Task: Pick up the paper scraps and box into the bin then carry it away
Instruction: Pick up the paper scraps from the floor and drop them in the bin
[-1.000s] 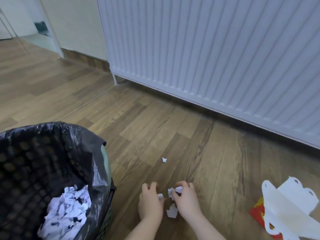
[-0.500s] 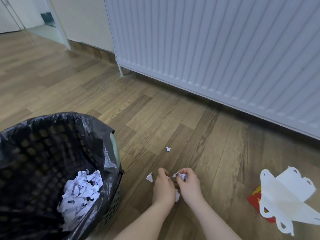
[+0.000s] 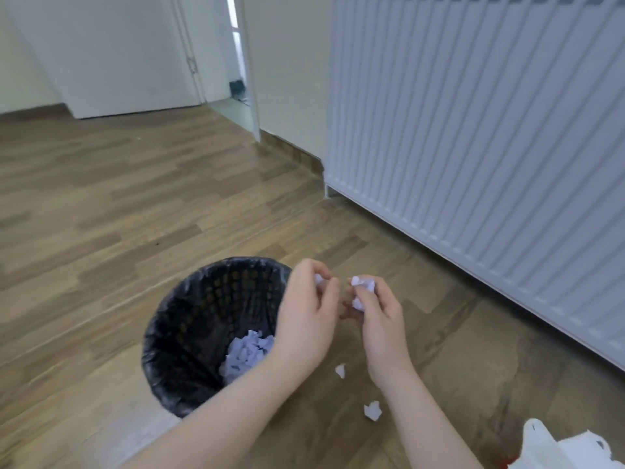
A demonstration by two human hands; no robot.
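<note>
A round bin (image 3: 176, 333) lined with a black bag stands on the wooden floor, with a heap of white paper scraps (image 3: 247, 355) at its bottom. My left hand (image 3: 306, 319) hovers over the bin's right rim, fingers closed on a small white scrap (image 3: 318, 280). Just to its right, my right hand (image 3: 380, 319) is closed on a few white scraps (image 3: 362, 286). Two loose scraps lie on the floor below my hands, one (image 3: 340, 370) near the bin, another (image 3: 372, 410) closer to me. A flattened white and red box (image 3: 561, 448) lies at the bottom right corner.
A white ribbed radiator (image 3: 490, 147) runs along the wall on the right, close to the floor. An open doorway (image 3: 236, 62) and white doors are at the back. Wooden floor (image 3: 101, 214) stretches to the left.
Both hands have lifted from the floor with scraps and moved toward the bin. My view has risen and pulled back, so the bin now looks smaller and nearer the centre.
</note>
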